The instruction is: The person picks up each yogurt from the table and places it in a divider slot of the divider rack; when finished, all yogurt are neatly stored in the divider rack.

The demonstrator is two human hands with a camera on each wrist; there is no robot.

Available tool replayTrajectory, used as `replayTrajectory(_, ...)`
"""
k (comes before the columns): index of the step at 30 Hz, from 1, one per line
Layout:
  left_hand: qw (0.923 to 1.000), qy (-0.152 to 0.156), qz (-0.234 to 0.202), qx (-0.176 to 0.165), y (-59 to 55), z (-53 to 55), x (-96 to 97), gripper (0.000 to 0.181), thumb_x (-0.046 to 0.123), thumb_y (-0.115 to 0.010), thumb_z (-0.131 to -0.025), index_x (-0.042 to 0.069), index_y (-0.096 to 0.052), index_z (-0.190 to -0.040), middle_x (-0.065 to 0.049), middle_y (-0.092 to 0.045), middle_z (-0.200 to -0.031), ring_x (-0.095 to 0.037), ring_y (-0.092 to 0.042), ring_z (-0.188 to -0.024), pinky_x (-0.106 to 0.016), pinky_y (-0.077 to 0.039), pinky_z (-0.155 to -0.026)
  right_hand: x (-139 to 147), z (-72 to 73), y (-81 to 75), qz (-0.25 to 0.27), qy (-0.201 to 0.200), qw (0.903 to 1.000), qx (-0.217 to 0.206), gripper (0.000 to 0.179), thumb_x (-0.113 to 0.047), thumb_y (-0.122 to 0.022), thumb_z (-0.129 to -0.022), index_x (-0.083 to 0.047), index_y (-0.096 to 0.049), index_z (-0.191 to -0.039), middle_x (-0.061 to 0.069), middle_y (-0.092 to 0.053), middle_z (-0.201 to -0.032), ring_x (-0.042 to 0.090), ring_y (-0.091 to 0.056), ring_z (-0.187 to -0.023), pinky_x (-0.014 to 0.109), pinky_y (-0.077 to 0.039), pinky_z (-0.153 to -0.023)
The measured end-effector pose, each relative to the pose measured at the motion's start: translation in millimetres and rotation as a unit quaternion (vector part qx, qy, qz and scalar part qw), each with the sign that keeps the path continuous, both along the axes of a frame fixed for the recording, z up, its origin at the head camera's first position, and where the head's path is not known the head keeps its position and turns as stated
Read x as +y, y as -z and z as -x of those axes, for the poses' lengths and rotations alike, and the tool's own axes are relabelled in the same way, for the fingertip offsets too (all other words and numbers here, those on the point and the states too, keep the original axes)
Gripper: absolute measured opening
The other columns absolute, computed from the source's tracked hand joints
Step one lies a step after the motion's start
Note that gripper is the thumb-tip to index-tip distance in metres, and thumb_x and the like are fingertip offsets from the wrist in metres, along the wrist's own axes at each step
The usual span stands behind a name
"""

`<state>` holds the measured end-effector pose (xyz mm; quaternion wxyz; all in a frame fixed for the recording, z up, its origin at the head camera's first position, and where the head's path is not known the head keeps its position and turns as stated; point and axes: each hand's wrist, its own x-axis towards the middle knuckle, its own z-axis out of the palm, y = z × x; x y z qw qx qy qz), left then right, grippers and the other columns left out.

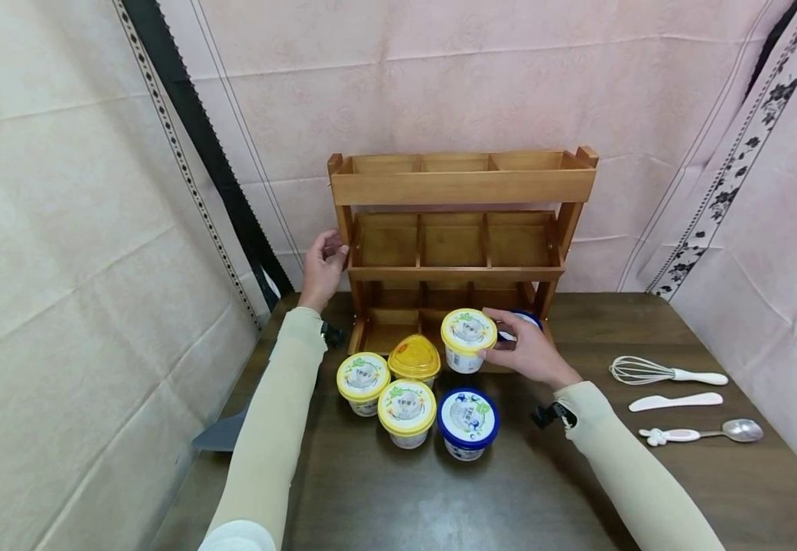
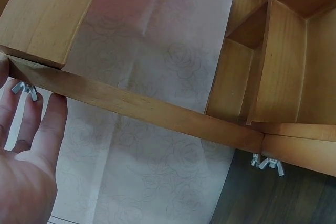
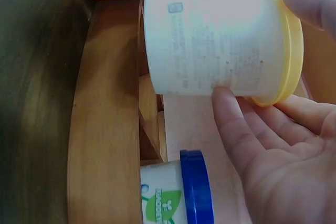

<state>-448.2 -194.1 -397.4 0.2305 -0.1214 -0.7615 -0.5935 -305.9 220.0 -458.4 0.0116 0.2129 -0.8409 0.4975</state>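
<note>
My right hand [image 1: 535,353] holds a white tub with a yellow lid [image 1: 468,330] in front of the lowest tier of a wooden three-tier rack [image 1: 463,187]. In the right wrist view, the thumb lies on the lid rim and the fingers on the tub's side. A blue-lidded tub [image 3: 197,192] sits in the lowest tier's right part, mostly hidden by this hand in the head view. My left hand [image 1: 323,269] grips the rack's left side post [image 2: 142,106]; in the left wrist view its fingers are beside a wing nut [image 2: 25,89].
Before the rack stand two yellow-lidded tubs [image 1: 362,376] [image 1: 407,407], a tub with a domed yellow lid [image 1: 414,357] and a blue-lidded tub [image 1: 468,418]. At right lie a whisk [image 1: 667,373], a white-handled knife [image 1: 676,402] and a spoon [image 1: 701,434]. Cloth curtains [image 1: 440,92] surround the table [image 1: 550,505].
</note>
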Motion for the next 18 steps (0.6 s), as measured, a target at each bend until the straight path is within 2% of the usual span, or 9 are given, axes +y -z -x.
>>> replayTrajectory(6,1.0000,0.001,0.000,0.005,1.7,1.1,-0.8,0.037,0.021,-0.066,-0.106,0.016,-0.061,-0.142,-0.011,-0.065,-0.131,-0.028,-0.061,-0.124,-0.049,-0.050,-0.112,-12,10.1,2.5,0.002,0.032,0.9995,-0.009,0.091,-0.040,-0.089,-0.086,-0.014,-0.042,-0.160,0.013,-0.054,-0.153,0.040,-0.055,-0.141,0.052,-0.057,-0.104)
replayTrajectory(12,1.0000,0.001,0.002,0.000,2.2,1.6,-0.8,0.037,0.021,-0.067,-0.106,0.017,-0.062,-0.142,-0.010,-0.065,-0.131,-0.027,-0.062,-0.123,-0.047,-0.051,-0.111,-24,19.9,12.2,-0.009,0.051,0.9987,-0.007,0.092,-0.040,-0.086,-0.090,-0.010,-0.037,-0.163,0.015,-0.053,-0.155,0.040,-0.055,-0.141,0.049,-0.058,-0.103)
replayTrajectory(18,1.0000,0.003,0.001,0.002,1.7,2.4,-1.6,0.037,0.021,-0.067,-0.106,0.016,-0.061,-0.142,-0.011,-0.065,-0.132,-0.028,-0.062,-0.124,-0.048,-0.050,-0.112,-35,24.6,11.3,-0.018,0.063,0.9979,0.002,0.090,-0.037,-0.082,-0.094,-0.006,-0.034,-0.163,0.017,-0.051,-0.157,0.041,-0.055,-0.141,0.049,-0.058,-0.103)
